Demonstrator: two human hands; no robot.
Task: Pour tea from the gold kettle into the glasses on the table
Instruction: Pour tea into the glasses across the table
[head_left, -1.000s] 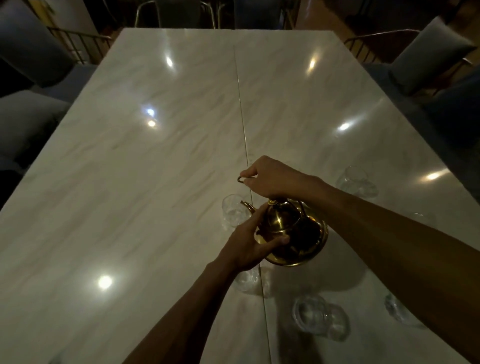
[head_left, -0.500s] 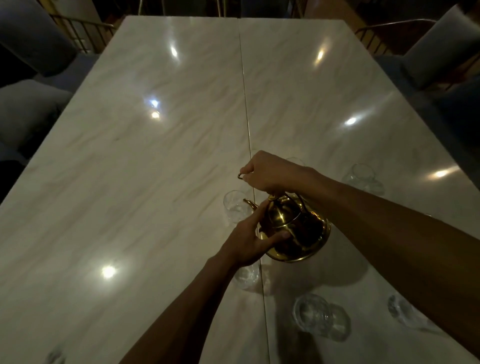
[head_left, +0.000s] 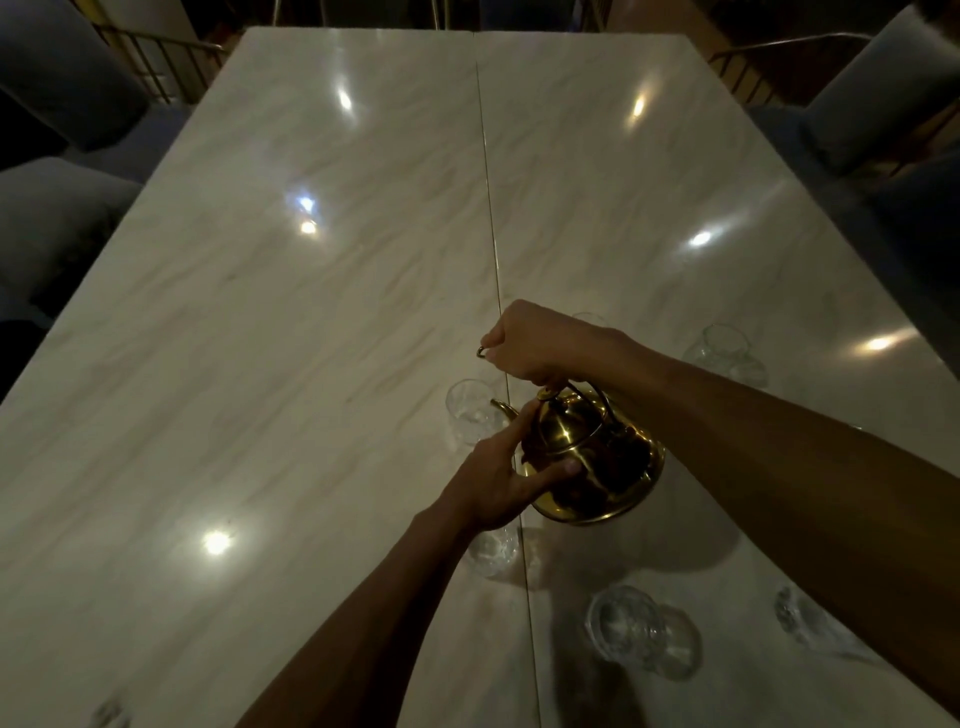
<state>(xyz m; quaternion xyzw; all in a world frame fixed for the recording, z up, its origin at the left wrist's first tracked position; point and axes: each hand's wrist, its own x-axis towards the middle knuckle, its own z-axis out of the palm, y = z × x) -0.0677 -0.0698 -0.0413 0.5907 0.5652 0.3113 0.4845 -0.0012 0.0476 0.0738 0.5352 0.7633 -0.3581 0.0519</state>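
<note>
The gold kettle (head_left: 602, 462) hangs tilted to the left just above the marble table (head_left: 260, 364). My right hand (head_left: 535, 343) is shut on its handle from above. My left hand (head_left: 498, 478) presses against the kettle's left side, index finger near the lid knob. The spout points at a clear glass (head_left: 470, 415) directly left of it. Another glass (head_left: 493, 551) stands half hidden under my left wrist. Other glasses stand at the near centre (head_left: 628, 629), near right (head_left: 805, 618) and far right (head_left: 724, 351). No stream of tea is visible.
A thin seam (head_left: 488, 208) runs down the table's middle. Upholstered chairs stand at the left (head_left: 57, 208) and the right (head_left: 872, 88) edges. Metal chair frames (head_left: 161, 67) show at the far left corner. Bright lamp reflections dot the tabletop.
The kettle has tipped further to the left, its spout now closer to the glass. Both hands kept their hold on it.
</note>
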